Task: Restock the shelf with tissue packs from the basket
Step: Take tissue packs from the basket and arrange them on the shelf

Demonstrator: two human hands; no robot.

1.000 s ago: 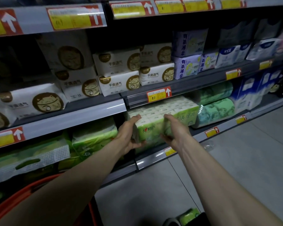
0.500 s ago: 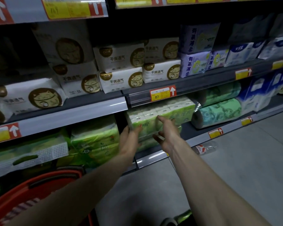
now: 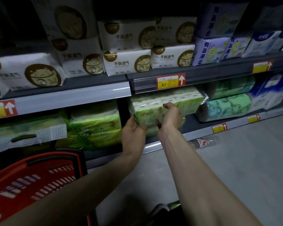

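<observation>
**Both hands at the tissue pack [image 3: 183, 101] on the lower shelf [image 3: 153, 146]**

Pack: green and white wrap, lies flat on the lower shelf, directly under the price tag [image 3: 170, 81], front face toward the aisle. Sits between a green bagged pack [image 3: 96, 126] on the left and green paper rolls [image 3: 227, 106] on the right.

Left hand [image 3: 133, 134]: fingers nearly straight and close together, tips at the pack's lower left corner. Grips nothing.

Right hand [image 3: 170, 118]: palm turned inward, fingers loosely curved and relaxed, in front of the pack's front face. Contact with the wrap cannot be told. Holds nothing.

Red basket [image 3: 31, 176]: low at left, beneath the left forearm, well apart from the pack. Contents cannot be told.

Upper shelf: white cat-print packs [image 3: 126, 62], stacked two high.

Floor: clear plastic bottle [image 3: 203, 141], lying just in front of the shelf base.
</observation>
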